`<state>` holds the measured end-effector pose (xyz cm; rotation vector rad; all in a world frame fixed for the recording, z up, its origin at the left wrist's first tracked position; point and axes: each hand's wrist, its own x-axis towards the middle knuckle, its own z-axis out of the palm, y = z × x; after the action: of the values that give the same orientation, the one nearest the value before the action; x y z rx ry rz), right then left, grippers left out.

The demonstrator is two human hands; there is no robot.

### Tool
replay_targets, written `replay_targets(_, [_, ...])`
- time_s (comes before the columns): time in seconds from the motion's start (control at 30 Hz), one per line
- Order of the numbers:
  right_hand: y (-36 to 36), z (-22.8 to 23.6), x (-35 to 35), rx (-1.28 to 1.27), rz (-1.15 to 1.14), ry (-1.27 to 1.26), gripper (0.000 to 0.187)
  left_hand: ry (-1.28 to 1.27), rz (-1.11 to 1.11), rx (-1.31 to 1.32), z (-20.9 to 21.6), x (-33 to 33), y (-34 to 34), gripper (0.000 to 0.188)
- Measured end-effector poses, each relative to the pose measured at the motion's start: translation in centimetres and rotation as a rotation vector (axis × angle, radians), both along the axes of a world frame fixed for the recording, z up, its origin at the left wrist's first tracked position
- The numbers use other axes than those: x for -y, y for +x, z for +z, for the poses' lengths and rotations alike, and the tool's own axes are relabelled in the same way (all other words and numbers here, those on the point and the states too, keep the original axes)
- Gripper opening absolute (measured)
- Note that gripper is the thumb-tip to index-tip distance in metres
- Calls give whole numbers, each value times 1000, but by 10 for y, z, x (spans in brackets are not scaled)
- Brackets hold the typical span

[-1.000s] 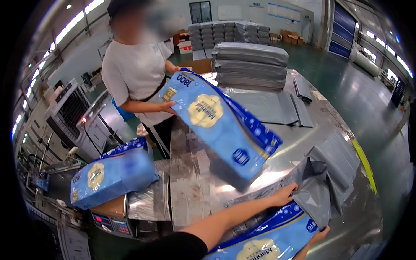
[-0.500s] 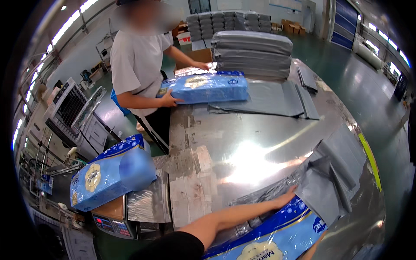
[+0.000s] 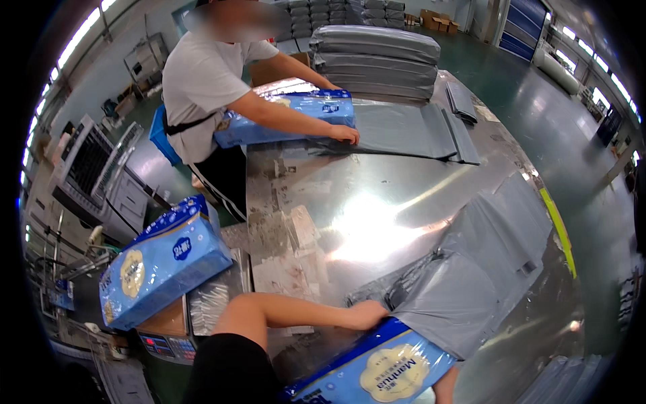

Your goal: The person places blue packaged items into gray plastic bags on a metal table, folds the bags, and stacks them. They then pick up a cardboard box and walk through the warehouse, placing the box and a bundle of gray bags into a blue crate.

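A worker's left hand (image 3: 369,314) rests at the open mouth of a grey mailing bag (image 3: 471,283) on a shiny steel table (image 3: 350,215), fingers curled on the bag's edge where a blue pack (image 3: 377,370) enters it. The pack lies just below and to the right of that hand, touching it, with its far end already tucked under the grey film. Its long axis runs from the lower left, near the worker's body, up and to the right into the bag, and the bag stretches on along the same line, away from the hand.

The right hand (image 3: 445,387) shows only in part at the pack's lower right edge, beneath the bag's lip; it is pressed against the pack, but whether it is gripping or flat cannot be told. Of the two, the left hand is nearer the bag's mouth and the right is nearer the pack's trailing end.

Well off to the left of the left hand, beyond the table's edge, a second blue pack (image 3: 161,262) sits on a small stand. Across the table, far ahead of both hands, a co-worker (image 3: 215,81) in a pale shirt holds another blue pack (image 3: 289,114) down on flat grey bags (image 3: 404,128), with a tall stack of folded grey bags (image 3: 377,60) behind.
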<state>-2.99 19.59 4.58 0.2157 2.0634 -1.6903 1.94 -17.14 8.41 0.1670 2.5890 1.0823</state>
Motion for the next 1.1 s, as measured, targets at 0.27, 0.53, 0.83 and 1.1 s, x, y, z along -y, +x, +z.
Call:
replay_targets(0.27, [179, -24, -27, -114, 696, 505, 23, -1, -111, -86, -26, 34, 140, 15])
replay_targets(0.53, [266, 41, 40, -16, 515, 436, 24, 108, -576, 268, 3, 72, 310, 17])
replay_targets(0.83, [286, 92, -13, -2, -333, -141, 27, 481, 200, -7, 71, 7, 229, 31])
replay_targets(1.1, [324, 66, 3, -220, -171, 814, 30, 500, 432, 297, -25, 10, 269, 25])
